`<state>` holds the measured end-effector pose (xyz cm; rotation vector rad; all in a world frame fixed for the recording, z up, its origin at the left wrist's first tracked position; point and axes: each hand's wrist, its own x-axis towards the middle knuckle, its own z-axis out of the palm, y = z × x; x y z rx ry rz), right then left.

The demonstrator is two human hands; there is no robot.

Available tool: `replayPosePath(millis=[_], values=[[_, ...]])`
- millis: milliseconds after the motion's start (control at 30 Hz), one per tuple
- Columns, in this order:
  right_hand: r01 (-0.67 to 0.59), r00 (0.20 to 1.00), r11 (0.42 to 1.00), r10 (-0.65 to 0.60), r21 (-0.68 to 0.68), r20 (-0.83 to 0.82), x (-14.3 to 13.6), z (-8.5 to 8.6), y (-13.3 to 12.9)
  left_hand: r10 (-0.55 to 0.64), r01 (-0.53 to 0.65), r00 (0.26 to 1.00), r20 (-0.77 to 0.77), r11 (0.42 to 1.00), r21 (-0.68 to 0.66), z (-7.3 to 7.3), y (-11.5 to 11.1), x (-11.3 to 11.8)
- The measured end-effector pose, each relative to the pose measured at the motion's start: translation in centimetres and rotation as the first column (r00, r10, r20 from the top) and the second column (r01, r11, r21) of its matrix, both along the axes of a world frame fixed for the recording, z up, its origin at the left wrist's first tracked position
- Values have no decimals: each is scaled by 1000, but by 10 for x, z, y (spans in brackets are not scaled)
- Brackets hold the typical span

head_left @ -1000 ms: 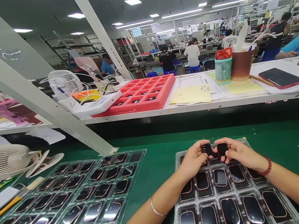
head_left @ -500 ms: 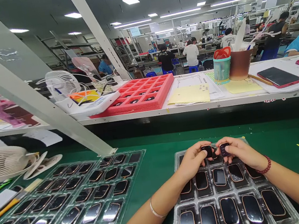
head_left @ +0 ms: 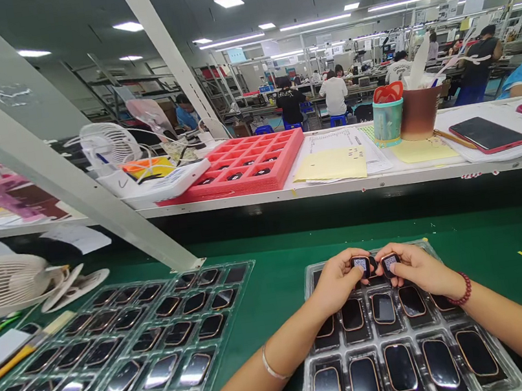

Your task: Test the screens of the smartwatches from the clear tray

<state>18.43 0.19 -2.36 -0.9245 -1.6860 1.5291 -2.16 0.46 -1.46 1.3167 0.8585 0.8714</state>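
My left hand (head_left: 344,278) grips a smartwatch (head_left: 360,264) whose lit screen shows a QR-like code, the thumb resting on its lower part. A second smartwatch (head_left: 389,264), also displaying a code, is pinched in my right hand (head_left: 409,263). Both watches are close together above the far rows of a clear plastic tray (head_left: 304,378). Rows of watch bodies with dark screens and gold-coloured rims lie in that tray, such as the dark watch (head_left: 400,367) in the front row. My hands partly hide the tray's back row.
More clear trays of watches (head_left: 122,379) cover the left of the green bench (head_left: 269,246). A white fan (head_left: 6,282) lies at far left. On the shelf above stand a red foam tray (head_left: 292,158), papers (head_left: 330,165), cups (head_left: 418,116) and a phone (head_left: 489,132). People sit farther back.
Both watch screens have changed from dark menu-like displays to white code patterns. My hands stay nearly in place, with the right watch tilted slightly.
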Motion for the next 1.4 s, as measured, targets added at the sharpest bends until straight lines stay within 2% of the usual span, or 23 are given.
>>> replayPosePath(millis=[533, 933, 1133, 1300, 1400], values=[[3, 999, 1000, -4, 15, 32, 0, -1, 0, -10, 11, 1000, -8, 999, 32, -3, 0, -1], [-7, 999, 1000, 7, -18, -36, 0, -1, 1, -25, 26, 999, -49, 999, 30, -4, 0, -2], [29, 1000, 996, -28, 83, -13, -3, 1, -2, 10, -9, 1000, -19, 996, 87, -9, 1, -1], [-3, 1000, 1000, 3, 10, -17, -2, 0, -1, -10, 14, 999, -48, 996, 84, -8, 0, -1], [1, 1000, 1000, -1, 25, 4, -2, 0, -1, -3, 7, 997, -79, 998, 60, -7, 0, -2]])
